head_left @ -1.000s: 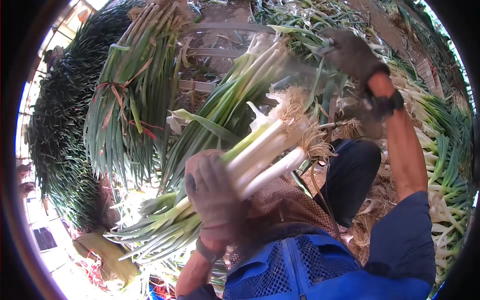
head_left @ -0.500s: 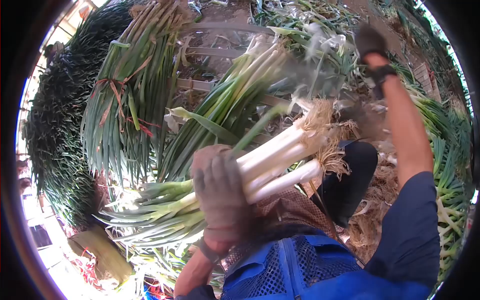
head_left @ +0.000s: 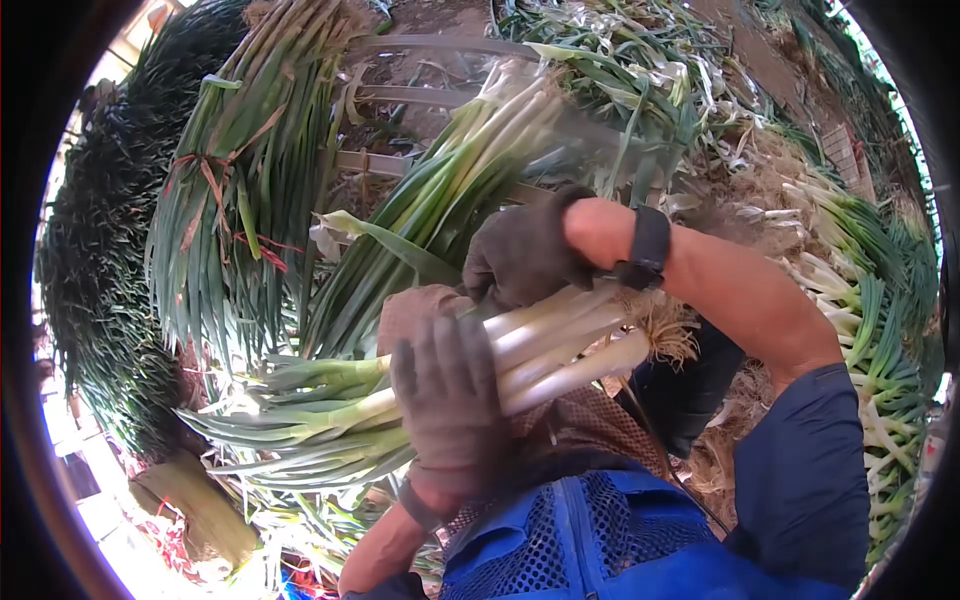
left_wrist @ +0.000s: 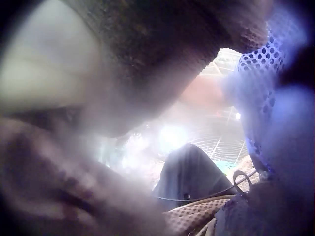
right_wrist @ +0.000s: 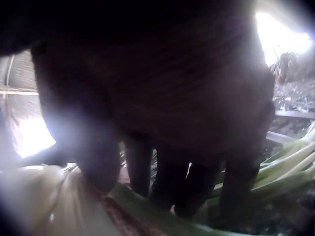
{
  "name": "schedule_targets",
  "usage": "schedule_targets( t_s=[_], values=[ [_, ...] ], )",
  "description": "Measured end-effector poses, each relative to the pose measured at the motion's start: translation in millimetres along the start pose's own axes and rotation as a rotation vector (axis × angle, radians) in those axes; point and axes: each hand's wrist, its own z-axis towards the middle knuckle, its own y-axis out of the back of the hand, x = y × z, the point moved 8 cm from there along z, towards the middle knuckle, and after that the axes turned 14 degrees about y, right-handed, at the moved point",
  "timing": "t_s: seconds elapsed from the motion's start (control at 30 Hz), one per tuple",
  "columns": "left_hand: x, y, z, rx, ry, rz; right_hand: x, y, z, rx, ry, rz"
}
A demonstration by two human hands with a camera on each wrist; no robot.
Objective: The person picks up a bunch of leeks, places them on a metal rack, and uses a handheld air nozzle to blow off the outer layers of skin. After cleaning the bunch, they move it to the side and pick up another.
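Observation:
My gloved left hand [head_left: 448, 400] grips a bunch of large green onions [head_left: 570, 350] across the lap. Their thick white stalks and stringy roots [head_left: 668, 328] point right, while the green tops [head_left: 300, 430] fan out to the left. My gloved right hand [head_left: 535, 248] is bent over the upper side of the bunch, close beside the left hand. In the right wrist view its fingers reach down around a green onion leaf [right_wrist: 147, 211], with the thumb at the leaf's left end. The left wrist view is hazy, with a dark glove filling its top.
A tied bundle of green onions [head_left: 225, 190] stands at the left, before a tall dark-green stack [head_left: 95, 270]. Another loose bundle [head_left: 440, 190] leans on pale slats [head_left: 400, 95]. Leaf trimmings [head_left: 640, 60] lie at the back; cleaned green onions [head_left: 850, 290] line the right.
My right hand swung out to the upper right as pale scraps scattered, then came back left onto the bunch. The bunch in my left hand has tipped nearer to level.

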Motion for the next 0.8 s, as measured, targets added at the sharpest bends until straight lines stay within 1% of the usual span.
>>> schedule_targets(
  t_s=[0.03, 0.13, 0.2, 0.23, 0.27, 0.3, 0.33, 0.37, 0.43, 0.5, 0.53, 0.63, 0.67, 0.7, 0.73, 0.77, 0.8],
  values=[
    [-1.8, 2.4, 0.1, -0.006, -0.001, -0.009, 2.4, 0.3, -2.5, 0.037, -0.005, 0.046],
    [-8.0, 9.2, 2.6, 0.005, 0.004, -0.041, -19.0, 18.9, -29.3, -0.092, -0.105, -0.419],
    [-10.3, 10.4, 2.0, -0.001, -0.008, -0.061, -85.0, 60.8, -75.5, -0.311, -0.267, -0.751],
    [-9.8, 10.6, 0.9, -0.02, -0.014, -0.071, -114.1, 89.6, -120.2, -0.392, -0.546, -0.701],
    [-8.0, 11.0, -0.3, -0.038, -0.013, -0.079, -134.7, 109.8, -176.6, -0.56, -0.616, -0.853],
    [-4.3, 12.2, -2.1, -0.048, -0.013, -0.088, -167.3, 122.0, -240.2, -0.662, -0.847, -0.784],
    [-0.6, 12.4, -2.8, -0.055, -0.005, -0.083, -163.3, 133.6, -272.9, -0.764, -1.077, -0.707],
    [1.9, 12.1, -3.0, -0.063, 0.008, -0.079, -168.3, 126.3, -269.4, -0.717, -1.065, -0.574],
    [5.0, 9.6, -2.5, -0.068, 0.025, -0.053, -168.4, 88.8, -260.1, -0.62, -1.046, -0.283],
    [7.5, 3.8, -2.1, -0.065, 0.024, -0.02, -193.5, 17.3, -182.9, -0.177, -0.193, -0.343],
    [9.7, 1.2, -2.5, -0.063, 0.025, 0.0, -163.0, 8.5, -159.6, -0.255, -0.008, -0.332],
    [15.0, 0.3, -4.6, -0.104, -0.033, -0.011, -150.9, -17.8, -109.5, -0.353, -0.33, -0.35],
    [18.9, -1.1, -4.0, -0.072, -0.015, -0.013, -164.5, -9.3, -122.1, -0.302, -0.618, -0.414],
    [23.6, -0.8, -1.8, -0.042, 0.0, -0.014, -190.5, 7.3, -160.2, -0.529, -0.688, -0.481],
    [29.3, -0.5, 2.2, -0.027, 0.026, -0.011, -219.3, 27.7, -214.0, -0.761, -0.742, -0.561],
    [39.0, -1.9, 2.5, -0.005, 0.049, -0.014, -224.1, 38.9, -276.4, -0.862, -1.133, -0.52],
    [46.1, 0.3, 5.1, 0.011, 0.072, -0.036, -254.9, 38.8, -337.0, -0.91, -1.161, -0.566]
  ],
)
